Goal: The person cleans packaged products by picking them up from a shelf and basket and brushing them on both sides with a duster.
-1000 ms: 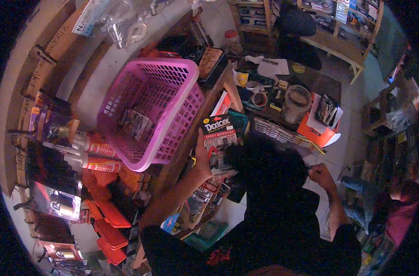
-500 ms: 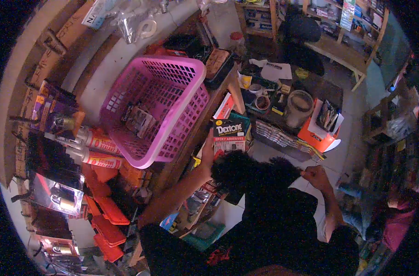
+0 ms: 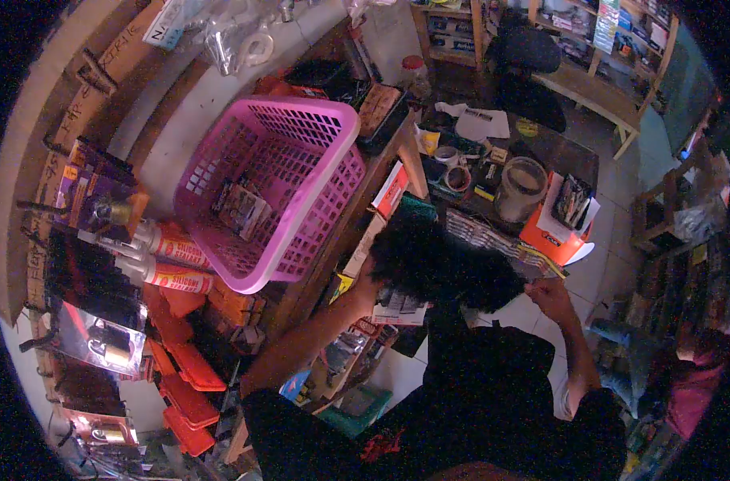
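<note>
Hiding behind dark curly mass (image 3: 445, 264), fingers of left hand (image 3: 365, 292): opening and grip cannot be told. Printed pack (image 3: 399, 310) just right of them, partly covered too. Pink basket (image 3: 307, 210) beyond, to their left. Right hand (image 3: 551, 301): fingers curled inward, any hold unclear; orange box (image 3: 541, 234) beyond them.

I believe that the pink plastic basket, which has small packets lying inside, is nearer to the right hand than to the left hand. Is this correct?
Not quite: the pink plastic basket, with small packets inside, is nearer to the left hand than to the right hand. The head view shows this.
</note>
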The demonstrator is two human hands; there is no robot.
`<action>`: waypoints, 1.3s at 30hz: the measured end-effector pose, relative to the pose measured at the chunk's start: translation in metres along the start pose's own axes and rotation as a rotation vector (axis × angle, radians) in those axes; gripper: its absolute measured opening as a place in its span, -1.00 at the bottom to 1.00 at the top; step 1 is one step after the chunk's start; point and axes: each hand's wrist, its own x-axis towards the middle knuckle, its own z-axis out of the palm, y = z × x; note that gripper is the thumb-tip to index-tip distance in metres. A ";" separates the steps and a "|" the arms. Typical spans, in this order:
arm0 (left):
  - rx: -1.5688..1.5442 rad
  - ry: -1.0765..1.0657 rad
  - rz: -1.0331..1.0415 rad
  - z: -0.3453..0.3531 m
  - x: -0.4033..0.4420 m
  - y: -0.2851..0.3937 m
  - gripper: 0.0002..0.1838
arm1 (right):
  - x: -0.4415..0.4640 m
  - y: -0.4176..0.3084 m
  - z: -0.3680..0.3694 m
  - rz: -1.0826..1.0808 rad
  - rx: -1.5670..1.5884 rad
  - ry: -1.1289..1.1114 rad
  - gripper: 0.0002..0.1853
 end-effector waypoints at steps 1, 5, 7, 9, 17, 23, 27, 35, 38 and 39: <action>0.109 -0.005 0.121 -0.005 0.001 -0.007 -0.41 | -0.001 -0.016 -0.001 -0.004 0.003 0.008 -0.53; -0.028 0.369 -0.111 -0.048 0.029 -0.013 -0.43 | 0.005 -0.016 -0.004 -0.046 0.031 0.056 -0.53; -0.013 0.381 -0.066 -0.035 0.026 -0.008 -0.42 | 0.004 -0.011 -0.010 -0.031 -0.030 -0.006 -0.54; -0.089 0.138 -0.010 0.029 -0.005 0.008 -0.40 | 0.000 -0.011 -0.006 0.044 0.036 0.023 -0.55; -0.048 0.108 -0.070 -0.016 0.008 -0.006 -0.41 | 0.005 -0.032 -0.002 -0.028 0.038 0.008 -0.57; -0.014 0.097 -0.056 -0.004 0.012 0.003 -0.40 | 0.010 0.005 0.003 -0.059 0.025 -0.081 -0.57; 0.006 0.090 -0.037 0.006 0.009 0.006 -0.40 | 0.010 -0.009 0.004 -0.013 0.031 -0.022 -0.56; -0.588 -0.664 -0.207 0.005 0.010 0.011 -0.39 | 0.009 -0.005 0.004 0.106 0.078 -0.055 -0.53; -0.558 -0.740 -0.239 0.014 0.005 0.018 -0.39 | 0.009 -0.005 0.006 0.100 0.155 -0.057 -0.52; -0.530 -0.676 -0.215 0.015 0.004 0.017 -0.39 | 0.010 -0.004 0.007 0.110 0.136 -0.079 -0.53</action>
